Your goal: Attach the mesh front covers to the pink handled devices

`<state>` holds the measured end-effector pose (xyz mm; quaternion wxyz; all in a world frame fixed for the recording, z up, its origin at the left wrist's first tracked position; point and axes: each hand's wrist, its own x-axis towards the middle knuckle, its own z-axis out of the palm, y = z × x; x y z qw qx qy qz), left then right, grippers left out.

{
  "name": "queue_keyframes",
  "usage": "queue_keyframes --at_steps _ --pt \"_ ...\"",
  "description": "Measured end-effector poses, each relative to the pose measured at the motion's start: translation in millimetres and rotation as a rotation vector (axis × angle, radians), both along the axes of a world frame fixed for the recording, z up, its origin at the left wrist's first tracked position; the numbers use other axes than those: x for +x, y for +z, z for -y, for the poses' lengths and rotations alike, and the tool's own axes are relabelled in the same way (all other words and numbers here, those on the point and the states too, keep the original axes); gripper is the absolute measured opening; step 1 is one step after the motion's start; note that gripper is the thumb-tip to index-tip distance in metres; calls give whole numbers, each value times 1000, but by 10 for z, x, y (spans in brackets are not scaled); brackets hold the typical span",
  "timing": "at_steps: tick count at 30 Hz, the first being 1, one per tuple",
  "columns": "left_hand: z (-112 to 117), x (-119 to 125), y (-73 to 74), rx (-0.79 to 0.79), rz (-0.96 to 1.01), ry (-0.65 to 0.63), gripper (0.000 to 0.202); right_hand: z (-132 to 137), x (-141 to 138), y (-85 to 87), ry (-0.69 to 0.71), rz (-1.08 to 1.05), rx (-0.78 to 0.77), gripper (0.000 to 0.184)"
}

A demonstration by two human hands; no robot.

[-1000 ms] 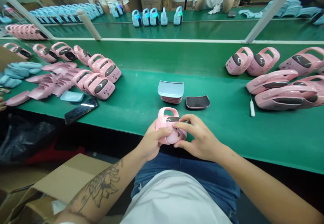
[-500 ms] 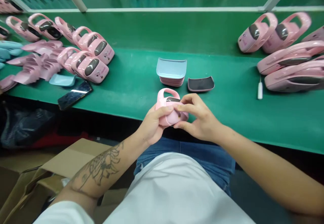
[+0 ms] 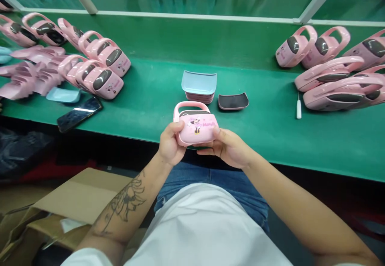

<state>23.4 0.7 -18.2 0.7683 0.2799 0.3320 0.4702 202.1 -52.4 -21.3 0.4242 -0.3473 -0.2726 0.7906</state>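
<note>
My hands hold a pink plastic handled case [image 3: 197, 127] just above the front edge of the green workbench [image 3: 192, 125]. Its loop handle points away from me, and a Minnie Mouse print faces up. My left hand [image 3: 171, 144] grips its left end, with the thumb over the top. My right hand [image 3: 225, 148] supports its right end from below, with the fingers curled up around the edge. Just ahead of the case lie a stack of pale blue trays on pink pieces [image 3: 199, 83] and a dark panel with a pink rim [image 3: 233, 101].
Pink handled cases [image 3: 104, 59] and loose pink shells [image 3: 30, 73] crowd the bench's left side. More cases [image 3: 327, 81] fill the right. A phone [image 3: 80, 114] and a small white screwdriver [image 3: 298, 109] lie nearby. An open cardboard box [image 3: 81, 202] sits below left.
The case has turned so its printed face shows upward. My right hand has moved from over the top to beneath its right end. The view has tilted slightly.
</note>
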Motion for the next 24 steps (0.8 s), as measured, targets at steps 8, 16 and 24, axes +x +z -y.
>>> queue_keyframes --at_steps 8,16,24 --pt "24 -67 -74 84 8 40 41 -71 -291 -259 -241 115 170 54" --pt "-41 -139 -56 -26 -75 224 66 198 -413 -107 -388 986 715 97" --pt "113 -40 -168 9 -222 421 72 363 -447 -67 -384 976 829 75"
